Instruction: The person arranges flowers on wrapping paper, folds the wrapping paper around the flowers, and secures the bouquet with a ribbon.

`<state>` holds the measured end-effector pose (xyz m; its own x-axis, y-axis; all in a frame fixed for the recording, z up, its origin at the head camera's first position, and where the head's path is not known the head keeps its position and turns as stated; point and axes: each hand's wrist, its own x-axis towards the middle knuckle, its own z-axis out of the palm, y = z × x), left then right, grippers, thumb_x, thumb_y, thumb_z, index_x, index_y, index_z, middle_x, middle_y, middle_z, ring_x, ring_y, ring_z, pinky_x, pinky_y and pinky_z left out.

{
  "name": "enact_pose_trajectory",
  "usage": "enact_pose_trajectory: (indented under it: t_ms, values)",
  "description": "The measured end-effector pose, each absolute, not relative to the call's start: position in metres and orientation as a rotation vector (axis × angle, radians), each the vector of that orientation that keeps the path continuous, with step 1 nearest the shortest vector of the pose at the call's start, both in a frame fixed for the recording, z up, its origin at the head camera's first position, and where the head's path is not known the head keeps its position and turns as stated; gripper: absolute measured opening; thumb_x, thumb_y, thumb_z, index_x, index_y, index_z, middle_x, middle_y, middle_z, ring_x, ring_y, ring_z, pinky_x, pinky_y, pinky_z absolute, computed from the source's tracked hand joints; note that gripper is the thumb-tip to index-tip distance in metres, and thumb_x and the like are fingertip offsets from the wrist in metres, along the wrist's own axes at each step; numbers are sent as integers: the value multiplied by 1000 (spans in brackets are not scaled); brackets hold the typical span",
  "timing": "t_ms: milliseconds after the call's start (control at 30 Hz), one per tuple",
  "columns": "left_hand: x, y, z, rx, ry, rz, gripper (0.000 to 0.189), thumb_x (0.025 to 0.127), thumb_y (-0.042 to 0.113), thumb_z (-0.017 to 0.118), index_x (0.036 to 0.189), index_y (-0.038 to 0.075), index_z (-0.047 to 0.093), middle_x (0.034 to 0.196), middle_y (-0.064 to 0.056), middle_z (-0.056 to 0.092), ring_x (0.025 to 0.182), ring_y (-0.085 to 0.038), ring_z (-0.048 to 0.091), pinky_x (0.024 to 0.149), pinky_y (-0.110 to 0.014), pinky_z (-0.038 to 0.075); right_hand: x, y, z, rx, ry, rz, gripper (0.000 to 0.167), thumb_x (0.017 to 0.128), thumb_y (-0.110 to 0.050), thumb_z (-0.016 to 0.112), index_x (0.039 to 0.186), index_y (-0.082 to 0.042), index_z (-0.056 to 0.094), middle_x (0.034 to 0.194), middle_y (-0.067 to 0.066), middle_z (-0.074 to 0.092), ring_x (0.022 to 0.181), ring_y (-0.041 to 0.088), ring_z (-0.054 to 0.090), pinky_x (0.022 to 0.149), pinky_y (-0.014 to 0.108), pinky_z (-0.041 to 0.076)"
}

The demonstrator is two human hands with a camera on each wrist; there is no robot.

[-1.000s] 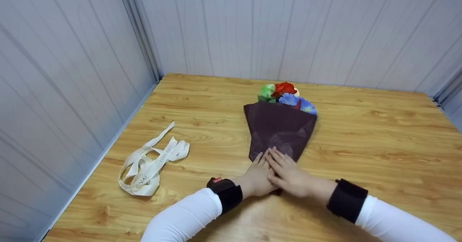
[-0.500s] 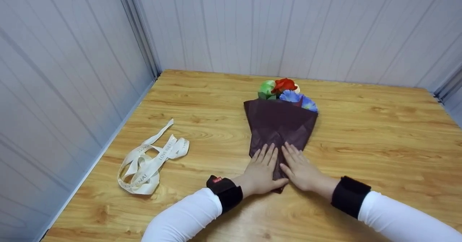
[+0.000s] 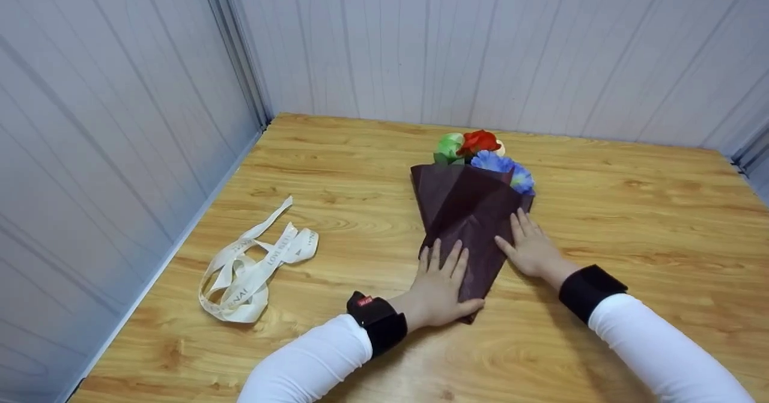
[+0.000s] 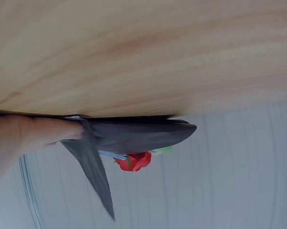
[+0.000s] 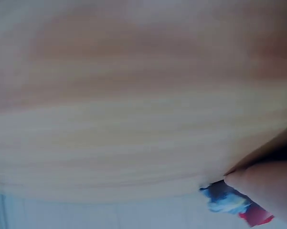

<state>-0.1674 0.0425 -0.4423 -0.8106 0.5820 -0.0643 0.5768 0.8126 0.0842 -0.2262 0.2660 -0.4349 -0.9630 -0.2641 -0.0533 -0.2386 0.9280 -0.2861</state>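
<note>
A bouquet in dark purple wrapping paper (image 3: 474, 235) lies on the wooden table, narrow end toward me. Out of its top show a green bloom (image 3: 450, 146), a red flower (image 3: 479, 142) and blue flowers (image 3: 498, 166). My left hand (image 3: 438, 289) rests with spread fingers on the lower part of the paper. At the paper's right edge lies my right hand (image 3: 533, 248), its fingers extended and touching the wrap. In the left wrist view a pointed flap of the paper (image 4: 95, 171) stands away from the bundle, beside the red flower (image 4: 133, 161).
A loosely looped white ribbon (image 3: 246, 277) with printed lettering lies on the left of the wooden table (image 3: 649, 229). Pale panelled walls (image 3: 384, 42) stand behind the table and along its left side.
My right hand has moved off the left hand, away to the right and up along the paper's edge. The left hand stays on the lower wrap, its fingers more spread.
</note>
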Motion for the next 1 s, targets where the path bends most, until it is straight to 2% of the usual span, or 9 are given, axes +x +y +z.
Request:
enact_pose_trajectory:
  t_ms: [133, 233, 433, 567, 700, 767, 833, 933, 1000]
  values:
    - [-167, 43, -444, 918, 2906, 98, 91, 90, 71, 31, 153, 9, 11, 160, -11, 8, 143, -45, 3, 112, -60, 10, -241, 285, -433, -338, 2982, -442, 87, 99, -55, 25, 141, 20, 15, 149, 39, 8, 138, 52, 8, 111, 63, 8]
    - [-168, 43, -445, 923, 2912, 104, 91, 89, 71, 32, 153, 9, 12, 160, -11, 8, 143, -45, 5, 112, -61, 10, -249, 298, -430, -266, 2953, -425, 90, 97, -61, 22, 144, 15, 13, 151, 36, 8, 138, 52, 7, 109, 65, 2]
    - [-168, 43, -445, 923, 2927, 121, 91, 89, 71, 33, 153, 9, 14, 159, -11, 10, 143, -45, 6, 112, -60, 11, -259, 309, -424, -208, 2902, -347, 74, 100, -52, 23, 150, 1, 10, 155, 27, 9, 139, 51, 5, 107, 68, -1]
    - [-167, 43, -444, 921, 2917, 125, 91, 89, 71, 33, 153, 9, 13, 160, -11, 9, 143, -45, 5, 112, -60, 10, -265, 312, -426, -161, 2918, -312, 72, 101, -50, 22, 151, 0, 9, 155, 25, 8, 139, 52, 5, 108, 68, 1]
    - [-167, 44, -443, 926, 2915, 95, 90, 90, 71, 31, 153, 10, 12, 160, -10, 8, 143, -44, 4, 113, -59, 10, -265, 307, -429, -77, 2975, -285, 70, 102, -46, 20, 150, 3, 8, 155, 27, 9, 139, 51, 7, 109, 66, 2]
    - [-167, 45, -442, 933, 2918, 82, 90, 90, 71, 31, 153, 9, 12, 160, -10, 8, 143, -44, 5, 113, -59, 11, -259, 300, -429, -68, 3027, -267, 69, 103, -43, 21, 148, 9, 13, 153, 30, 12, 138, 51, 9, 110, 65, 4]
    - [-167, 45, -442, 930, 2923, 74, 90, 90, 71, 31, 153, 9, 12, 160, -10, 9, 143, -44, 5, 113, -59, 11, -252, 290, -429, -115, 3126, -259, 67, 102, -41, 27, 141, 13, 29, 148, 34, 23, 135, 52, 19, 109, 63, 11]
    - [-167, 44, -443, 928, 2931, 66, 90, 90, 70, 31, 153, 9, 14, 160, -10, 9, 143, -45, 6, 113, -59, 12, -240, 271, -429, -313, 3310, -201, 54, 98, -36, 43, 118, 14, 52, 129, 34, 44, 123, 50, 37, 105, 61, 23]
    - [-167, 44, -444, 928, 2932, 61, 90, 90, 70, 31, 152, 9, 14, 160, -11, 9, 143, -45, 6, 113, -59, 12, -234, 260, -429, -501, 3423, -175, 41, 93, -31, 54, 103, 9, 57, 115, 30, 51, 111, 47, 45, 100, 60, 30]
